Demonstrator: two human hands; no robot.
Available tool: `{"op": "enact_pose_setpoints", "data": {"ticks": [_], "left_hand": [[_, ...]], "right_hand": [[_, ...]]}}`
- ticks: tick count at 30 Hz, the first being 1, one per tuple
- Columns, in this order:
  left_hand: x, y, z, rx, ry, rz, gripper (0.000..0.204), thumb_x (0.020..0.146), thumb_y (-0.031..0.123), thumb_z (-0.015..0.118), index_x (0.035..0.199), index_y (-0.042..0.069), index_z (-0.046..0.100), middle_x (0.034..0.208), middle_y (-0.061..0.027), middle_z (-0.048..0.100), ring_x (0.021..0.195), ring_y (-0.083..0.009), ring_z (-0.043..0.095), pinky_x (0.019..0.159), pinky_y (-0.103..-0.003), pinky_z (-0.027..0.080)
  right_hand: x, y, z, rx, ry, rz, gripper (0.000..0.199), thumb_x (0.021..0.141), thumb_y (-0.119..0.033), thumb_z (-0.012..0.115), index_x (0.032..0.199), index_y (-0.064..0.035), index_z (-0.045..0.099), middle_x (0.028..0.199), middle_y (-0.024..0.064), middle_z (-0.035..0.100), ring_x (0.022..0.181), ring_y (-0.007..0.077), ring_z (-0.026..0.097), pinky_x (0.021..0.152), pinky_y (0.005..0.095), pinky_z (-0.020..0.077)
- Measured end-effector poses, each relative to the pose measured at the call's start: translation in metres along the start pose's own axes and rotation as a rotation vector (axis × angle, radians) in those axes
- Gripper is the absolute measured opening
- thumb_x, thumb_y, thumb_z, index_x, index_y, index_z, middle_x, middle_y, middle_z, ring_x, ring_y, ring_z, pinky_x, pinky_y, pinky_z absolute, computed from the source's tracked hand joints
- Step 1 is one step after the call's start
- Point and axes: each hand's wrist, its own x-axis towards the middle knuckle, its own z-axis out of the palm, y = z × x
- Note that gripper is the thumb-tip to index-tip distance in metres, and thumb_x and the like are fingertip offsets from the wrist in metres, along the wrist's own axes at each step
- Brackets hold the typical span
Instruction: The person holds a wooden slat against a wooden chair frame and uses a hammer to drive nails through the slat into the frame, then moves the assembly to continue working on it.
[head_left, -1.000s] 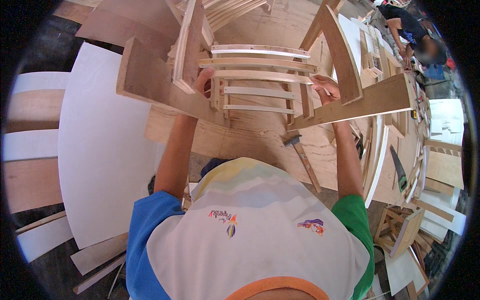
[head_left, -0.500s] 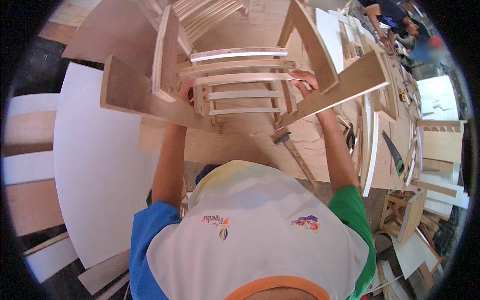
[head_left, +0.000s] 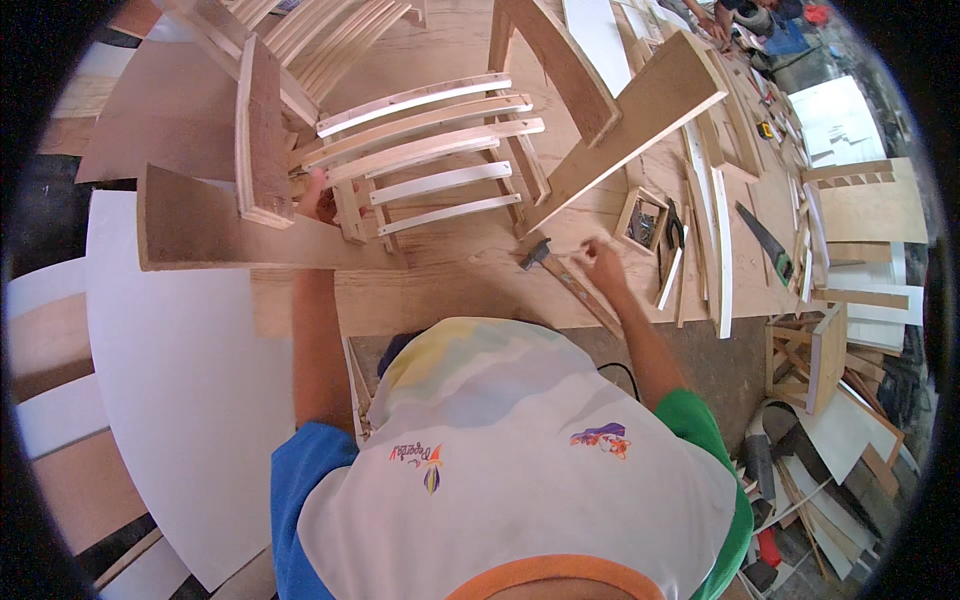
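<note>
A wooden chair frame (head_left: 440, 178) with curved slats and wide side boards lies tipped on the workbench. My left hand (head_left: 318, 197) is closed on its left side, beside the slat ends; part of the hand is hidden by the wood. Away from the frame, my right hand (head_left: 602, 264) hovers over the bench just right of a hammer (head_left: 572, 284). Its fingers look bent but are smeared, and nothing shows clearly in them. The hammer lies with its head toward the frame and its wooden handle slanting toward me.
Right of my right hand are a small wooden box (head_left: 641, 219) of dark bits and black-handled pliers (head_left: 674, 228). Farther right lie long strips (head_left: 722, 262) and a handsaw (head_left: 764, 243). Another slatted piece (head_left: 345, 45) stands behind. A white sheet (head_left: 190, 370) sits at left. A co-worker's hand (head_left: 712, 25) shows far right.
My right hand has let go of the slats' right end and moved down beside the hammer. The chair frame has shifted left in the view and tilted, with my left hand still on it.
</note>
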Motion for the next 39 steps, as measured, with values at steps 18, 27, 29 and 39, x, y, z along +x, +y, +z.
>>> {"op": "enact_pose_setpoints", "data": {"ticks": [18,27,29,39], "left_hand": [[-0.108,-0.094,-0.015,0.071,0.521,0.571,0.010,0.095,0.015,0.051,0.096,0.005,0.052,0.078,-0.0021,0.052,0.067,-0.0094,0.047,0.060,-0.023,0.040],[-0.128,-0.112,0.091,0.800,0.157,0.895,0.006,0.083,0.000,0.063,0.089,0.001,0.062,0.087,-0.0119,0.063,0.075,-0.0215,0.061,0.067,-0.030,0.048],[-0.106,-0.072,0.131,0.867,0.027,1.002,0.009,0.081,0.001,0.064,0.090,0.003,0.064,0.087,-0.0136,0.064,0.078,-0.0277,0.061,0.070,-0.033,0.048],[-0.016,0.003,0.177,1.133,-0.198,1.044,0.013,0.082,0.020,0.066,0.091,0.012,0.069,0.082,-0.0091,0.067,0.075,-0.0296,0.063,0.069,-0.038,0.049]], "right_hand": [[-0.101,0.029,0.008,0.404,-0.338,0.295,0.042,0.074,-0.004,0.064,0.111,-0.0031,0.042,0.069,0.0114,0.058,0.049,0.0168,0.055,0.043,0.0304,0.0444],[-0.098,-0.035,-0.160,0.540,-0.019,0.135,0.053,0.081,0.002,0.062,0.130,-0.0013,0.042,0.082,0.0046,0.056,0.065,0.0102,0.053,0.056,0.0261,0.0451],[-0.069,-0.042,-0.181,0.450,0.091,0.021,0.055,0.081,0.002,0.063,0.132,0.0001,0.043,0.090,0.0067,0.060,0.078,0.0126,0.058,0.068,0.0281,0.0493],[0.016,-0.114,-0.207,0.413,0.065,-0.210,0.057,0.080,0.006,0.065,0.134,-0.0007,0.047,0.098,0.0020,0.059,0.075,0.0052,0.051,0.064,0.0191,0.0427]]}}
